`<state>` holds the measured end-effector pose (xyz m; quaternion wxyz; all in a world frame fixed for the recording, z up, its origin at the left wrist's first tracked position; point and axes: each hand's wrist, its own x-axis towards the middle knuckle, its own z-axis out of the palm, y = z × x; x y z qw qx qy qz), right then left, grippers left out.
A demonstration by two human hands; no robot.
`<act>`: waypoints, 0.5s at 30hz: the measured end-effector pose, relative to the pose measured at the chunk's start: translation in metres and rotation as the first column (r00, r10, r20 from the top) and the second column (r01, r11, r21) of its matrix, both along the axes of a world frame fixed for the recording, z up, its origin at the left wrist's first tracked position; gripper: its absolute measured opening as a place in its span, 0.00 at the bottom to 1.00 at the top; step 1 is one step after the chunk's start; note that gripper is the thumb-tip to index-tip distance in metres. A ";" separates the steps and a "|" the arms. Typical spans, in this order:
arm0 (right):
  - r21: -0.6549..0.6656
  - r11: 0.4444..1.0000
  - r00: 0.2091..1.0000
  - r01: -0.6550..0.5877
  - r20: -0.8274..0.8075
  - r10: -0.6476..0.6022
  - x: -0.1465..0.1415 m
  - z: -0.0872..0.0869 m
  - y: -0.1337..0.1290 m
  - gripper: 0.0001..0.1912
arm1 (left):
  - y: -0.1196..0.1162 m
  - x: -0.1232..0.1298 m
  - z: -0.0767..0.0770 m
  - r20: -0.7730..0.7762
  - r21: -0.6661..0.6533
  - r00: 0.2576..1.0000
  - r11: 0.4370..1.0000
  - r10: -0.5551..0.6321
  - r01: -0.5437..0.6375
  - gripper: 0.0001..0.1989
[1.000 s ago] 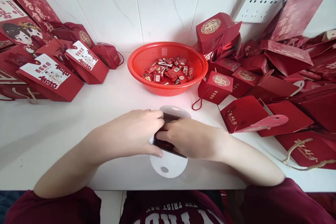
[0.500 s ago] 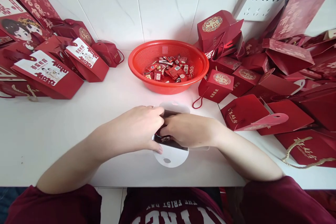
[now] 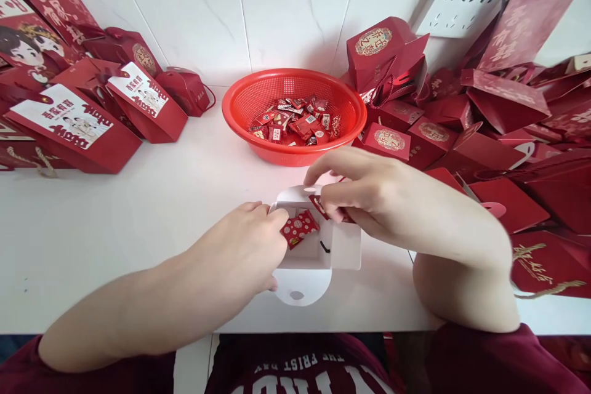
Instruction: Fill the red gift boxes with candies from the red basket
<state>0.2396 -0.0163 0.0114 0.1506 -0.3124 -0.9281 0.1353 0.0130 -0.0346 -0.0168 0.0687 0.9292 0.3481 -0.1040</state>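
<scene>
A small open box (image 3: 345,247) with a white inside stands on the counter, its flaps folded outward. A red candy packet with pale dots (image 3: 301,225) lies in it, beside a short dark cord end. My left hand (image 3: 252,243) is closed on the box's left wall, thumb low on the near side. Over the box's far right corner, my right hand (image 3: 369,197) pinches a red candy packet (image 3: 318,205), mostly hidden by the fingers. Just behind the box is a red plastic basket (image 3: 295,156) of small wrapped candies (image 3: 307,126).
Red gift boxes (image 3: 83,129), some with white printed tags, stand at the left. A large pile of red gift boxes (image 3: 455,157) fills the right side. A power strip (image 3: 457,7) is on the tiled wall. The counter's front edge runs close to my body.
My right hand has come up out of the box and moved right, now with a candy packet in its fingers. The box's inside shows more. My left hand stays on the box.
</scene>
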 end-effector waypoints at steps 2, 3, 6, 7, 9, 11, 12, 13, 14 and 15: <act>0.051 0.999 1.000 -0.002 -0.013 0.003 0.002 0.003 -0.002 0.17 | -0.002 0.003 0.001 0.006 0.010 1.000 1.000 -0.008 0.008 0.08; 0.071 0.997 1.000 -0.015 -0.005 0.016 0.001 0.003 -0.002 0.18 | -0.002 0.003 0.001 0.015 0.009 1.000 1.000 -0.009 0.009 0.08; 0.130 0.991 0.998 -0.010 0.064 0.002 -0.004 -0.003 0.001 0.17 | 0.002 0.003 0.002 0.008 -0.012 1.000 1.000 -0.005 0.005 0.09; 0.149 0.989 0.995 0.021 0.097 -0.035 -0.005 -0.007 0.002 0.16 | 0.003 0.003 0.002 -0.003 -0.018 1.000 1.000 0.001 -0.001 0.09; 0.173 0.981 0.979 0.091 0.164 -0.120 -0.006 -0.013 0.005 0.17 | 0.005 0.002 0.002 -0.024 -0.024 1.000 1.000 0.011 -0.012 0.11; 0.156 0.981 0.961 0.119 0.228 -0.153 -0.004 -0.017 0.007 0.18 | 0.005 0.002 0.002 -0.024 -0.027 0.999 0.999 0.021 -0.022 0.11; 0.138 0.983 0.957 0.118 0.248 -0.150 -0.002 -0.018 0.007 0.18 | 0.005 0.002 0.003 -0.024 -0.038 0.999 0.999 0.028 -0.029 0.10; 0.119 0.986 0.956 0.113 0.256 -0.141 0.000 -0.019 0.007 0.18 | 0.005 0.002 0.004 -0.020 -0.049 0.999 0.998 0.033 -0.034 0.10; 0.100 0.989 0.959 0.109 0.252 -0.131 0.002 -0.019 0.007 0.17 | 0.005 0.001 0.005 -0.013 -0.061 0.999 0.997 0.036 -0.036 0.09; 0.075 0.991 0.964 0.108 0.236 -0.123 0.004 -0.019 0.007 0.17 | 0.007 0.000 0.006 -0.010 -0.074 0.999 0.997 0.037 -0.037 0.09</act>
